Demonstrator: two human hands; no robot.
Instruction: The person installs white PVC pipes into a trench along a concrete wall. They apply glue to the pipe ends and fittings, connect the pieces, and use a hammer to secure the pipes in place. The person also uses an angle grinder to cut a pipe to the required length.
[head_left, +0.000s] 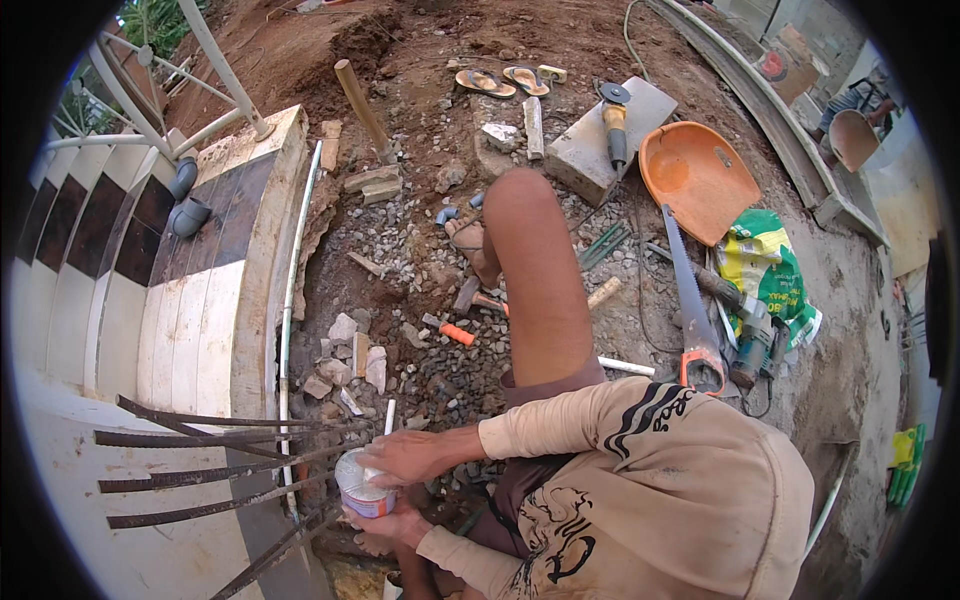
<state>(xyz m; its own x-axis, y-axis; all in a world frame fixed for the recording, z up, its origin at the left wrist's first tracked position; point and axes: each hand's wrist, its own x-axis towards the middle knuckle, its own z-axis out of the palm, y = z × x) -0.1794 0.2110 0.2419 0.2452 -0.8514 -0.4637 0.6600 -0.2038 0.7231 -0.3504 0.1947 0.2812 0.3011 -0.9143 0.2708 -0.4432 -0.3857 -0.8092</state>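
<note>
Both hands (400,490) apparently clasp a small tub (362,487).

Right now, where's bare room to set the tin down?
Both hands grip the tin. Free: the tiled ledge top, between the rebar and grey pipe elbows. Crowded: rubble by the leg; saw and drill on the right.

A small round can (362,488) sits low in the view, at about seven o'clock from the centre. Its top is whitish and its side wall carries a blue and reddish label. It stands roughly upright, tipped a little. The left hand (385,527) cups it from below, and the right hand (408,457) lies over its top rim.
</note>
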